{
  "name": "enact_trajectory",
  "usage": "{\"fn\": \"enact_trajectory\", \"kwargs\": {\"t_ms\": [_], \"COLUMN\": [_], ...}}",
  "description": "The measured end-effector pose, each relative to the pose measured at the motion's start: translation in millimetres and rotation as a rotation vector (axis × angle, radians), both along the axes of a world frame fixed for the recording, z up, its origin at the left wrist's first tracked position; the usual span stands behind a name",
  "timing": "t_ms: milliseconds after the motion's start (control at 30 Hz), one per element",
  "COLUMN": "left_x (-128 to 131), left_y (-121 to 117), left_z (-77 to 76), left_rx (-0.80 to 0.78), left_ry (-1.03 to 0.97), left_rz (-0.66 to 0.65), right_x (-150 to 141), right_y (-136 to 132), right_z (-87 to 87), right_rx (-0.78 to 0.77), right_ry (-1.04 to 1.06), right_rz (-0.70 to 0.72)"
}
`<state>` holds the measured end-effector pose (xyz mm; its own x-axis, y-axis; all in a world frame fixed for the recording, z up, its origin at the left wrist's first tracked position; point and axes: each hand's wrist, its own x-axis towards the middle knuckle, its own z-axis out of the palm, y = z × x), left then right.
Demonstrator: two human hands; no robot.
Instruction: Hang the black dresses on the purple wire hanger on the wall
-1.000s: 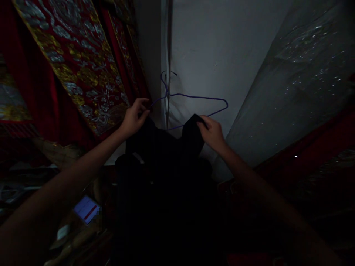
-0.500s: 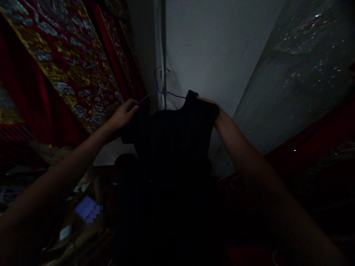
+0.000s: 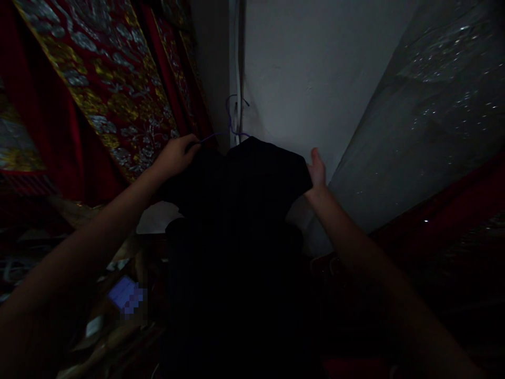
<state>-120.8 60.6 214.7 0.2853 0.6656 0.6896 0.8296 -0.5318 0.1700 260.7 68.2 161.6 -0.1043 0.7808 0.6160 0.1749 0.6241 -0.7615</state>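
The left grip (image 3: pixel 177 152) pinches the shoulder of the dark garment (image 3: pixel 240 179) between thumb and fingers, beside one arm of the purple hanger (image 3: pixel 231 128). The right grip (image 3: pixel 316 171) is at the opposite sleeve edge, thumb raised; its fingers are hidden behind the cloth, so whether they clasp it cannot be told. The garment spreads between the two grips and falls below them, its lower part lost in darkness. The hanger's hook sits above and between them, against the pale panel (image 3: pixel 295 79). Embroidered red cloth (image 3: pixel 118 100) lies just beyond the left grip. Good handling likely means holding the left shoulder steady while smoothing the right evenly, without tugging the hook loose.
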Motion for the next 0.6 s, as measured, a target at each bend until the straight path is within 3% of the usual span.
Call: {"fn": "enact_trajectory", "kwargs": {"t_ms": [167, 233, 300, 367, 433, 500, 600], "left_x": [8, 12, 16, 22, 31, 46, 78], "left_y": [22, 33, 38, 32, 15, -9, -45], "left_z": [-3.3, -5.4, -8.2, -11.3, -13.8, -15.5, -16.4], "left_rx": [0.012, -0.009, -0.036, -0.053, -0.052, -0.054, -0.16], "left_ry": [-0.151, -0.274, -0.417, -0.521, -0.534, -0.487, -0.521], "left_rz": [0.106, 0.101, 0.044, -0.066, -0.196, -0.305, -0.453], "right_x": [-3, -19, -36, -48, -56, -62, -76], "right_y": [-17, -34, -50, -59, -57, -49, -36], "right_z": [43.3, 54.5, 54.6, 43.2, 23.5, 0.2, -31.2], "right_rx": [0.108, 0.072, -0.003, -0.061, -0.041, 0.068, 0.29], "right_ry": [0.078, 0.059, -0.034, -0.232, -0.449, -0.575, -0.617], "right_rz": [-0.146, -0.087, 0.101, 0.355, 0.482, 0.372, 0.073]}}
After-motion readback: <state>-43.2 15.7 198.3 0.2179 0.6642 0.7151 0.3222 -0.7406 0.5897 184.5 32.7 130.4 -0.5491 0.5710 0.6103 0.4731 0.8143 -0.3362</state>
